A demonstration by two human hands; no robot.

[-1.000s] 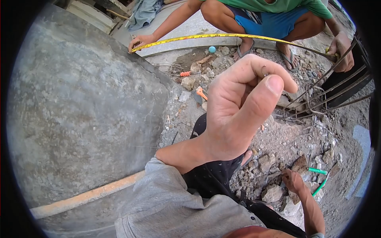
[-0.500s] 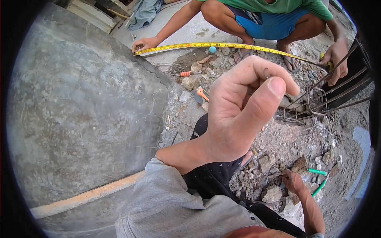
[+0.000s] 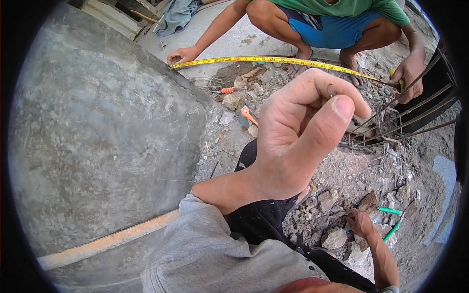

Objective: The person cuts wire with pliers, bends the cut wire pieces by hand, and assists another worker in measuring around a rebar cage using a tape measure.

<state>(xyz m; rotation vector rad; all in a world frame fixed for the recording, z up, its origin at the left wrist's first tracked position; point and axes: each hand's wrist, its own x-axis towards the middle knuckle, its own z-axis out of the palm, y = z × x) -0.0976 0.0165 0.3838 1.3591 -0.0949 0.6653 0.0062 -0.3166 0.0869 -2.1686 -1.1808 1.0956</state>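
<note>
My left hand [image 3: 308, 134] is raised in the middle of the view, fingers curled and thumb pressed toward the index finger. A thin, dark, curved bit of wire [image 3: 331, 90] shows at the pinch; the rest of it is hidden. Low on the right, my right hand [image 3: 360, 223] is closed just above broken stones [image 3: 335, 239]. What its fingers hold, if anything, cannot be made out. Beside that wrist lies a bent green piece [image 3: 390, 211]. Across from me, a squatting person stretches a yellow tape measure [image 3: 273, 59] between both hands, one end at the concrete block's corner.
A large grey concrete block [image 3: 107, 122] fills the left, with a wooden strip [image 3: 112, 239] across it. Rebar [image 3: 415, 110] juts in from the right. An orange-handled tool [image 3: 249, 115] and a ridged orange grip [image 3: 227, 91] lie among rubble. Cloth [image 3: 178, 18] lies at the back.
The other person's tape has shifted slightly, its left end moving right along the block's corner and the far hand rising a little. My hands stay almost still.
</note>
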